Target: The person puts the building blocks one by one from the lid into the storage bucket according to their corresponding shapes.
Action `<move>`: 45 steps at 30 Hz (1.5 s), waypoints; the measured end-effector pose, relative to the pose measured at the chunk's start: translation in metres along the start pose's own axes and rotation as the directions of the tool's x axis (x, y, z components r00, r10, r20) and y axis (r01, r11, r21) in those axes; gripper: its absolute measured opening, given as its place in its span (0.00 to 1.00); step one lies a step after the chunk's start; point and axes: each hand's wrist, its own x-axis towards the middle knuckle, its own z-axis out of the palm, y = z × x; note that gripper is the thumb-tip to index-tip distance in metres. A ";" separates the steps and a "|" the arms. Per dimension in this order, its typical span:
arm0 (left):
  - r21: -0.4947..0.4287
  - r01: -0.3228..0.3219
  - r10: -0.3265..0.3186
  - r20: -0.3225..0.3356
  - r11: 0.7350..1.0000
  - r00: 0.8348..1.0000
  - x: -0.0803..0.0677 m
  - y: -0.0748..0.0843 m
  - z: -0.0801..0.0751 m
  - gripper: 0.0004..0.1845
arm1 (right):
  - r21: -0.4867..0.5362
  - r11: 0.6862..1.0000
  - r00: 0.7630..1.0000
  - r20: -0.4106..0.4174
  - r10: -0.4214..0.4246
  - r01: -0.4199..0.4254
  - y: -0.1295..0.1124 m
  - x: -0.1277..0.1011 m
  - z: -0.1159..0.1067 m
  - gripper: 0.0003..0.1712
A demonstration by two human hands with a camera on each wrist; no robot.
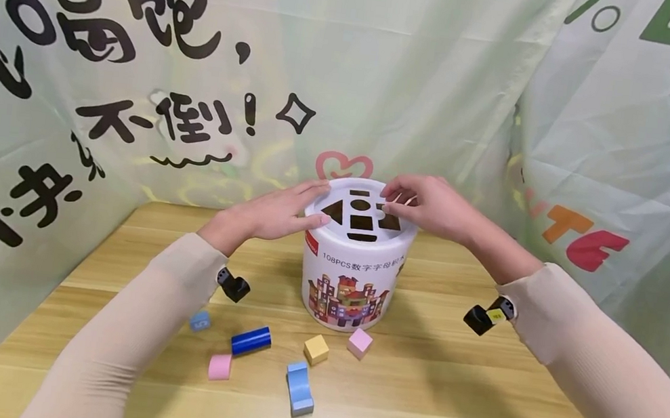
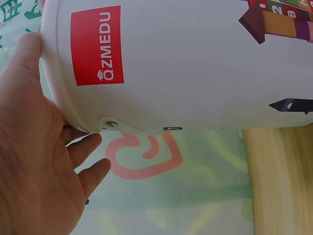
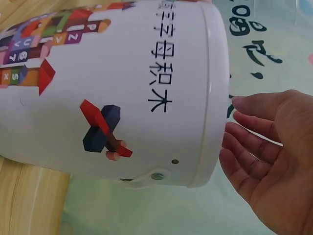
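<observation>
A white bucket (image 1: 348, 285) with a printed block castle stands upright on the wooden table. Its lid (image 1: 337, 229) has several shaped cutouts, among them a triangle, an oval and a square. My left hand (image 1: 276, 210) rests at the lid's left edge, thumb on the rim and fingers stretched behind it. Over the right side of the lid is my right hand (image 1: 433, 206), fingers loosely bent beside a cutout. In the right wrist view, the right hand (image 3: 274, 147) shows no block in its fingers. The left wrist view has the left hand (image 2: 44, 142) along the rim.
In front of the bucket lie a yellow block (image 1: 316, 349), a pink cube (image 1: 360, 343), a curved light-blue block (image 1: 300, 389), a dark-blue cylinder (image 1: 251, 341), a pink rounded block (image 1: 219, 366) and a small blue cube (image 1: 200, 321). Printed curtains (image 1: 416, 74) hang behind the table.
</observation>
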 end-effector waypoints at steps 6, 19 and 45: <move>-0.004 0.007 -0.007 0.000 1.000 1.000 0.001 -0.002 0.000 0.45 | 0.023 0.999 0.999 0.013 -0.036 0.036 -0.004 -0.017 -0.001 0.11; -0.006 0.004 -0.004 0.008 1.000 1.000 0.001 -0.002 -0.001 0.45 | 0.041 0.996 0.997 -0.024 -0.077 0.078 -0.006 -0.056 0.004 0.10; -0.006 0.014 -0.013 0.001 1.000 1.000 -0.002 0.001 -0.001 0.45 | 0.145 0.971 0.977 0.076 -0.201 0.188 0.019 -0.114 0.062 0.13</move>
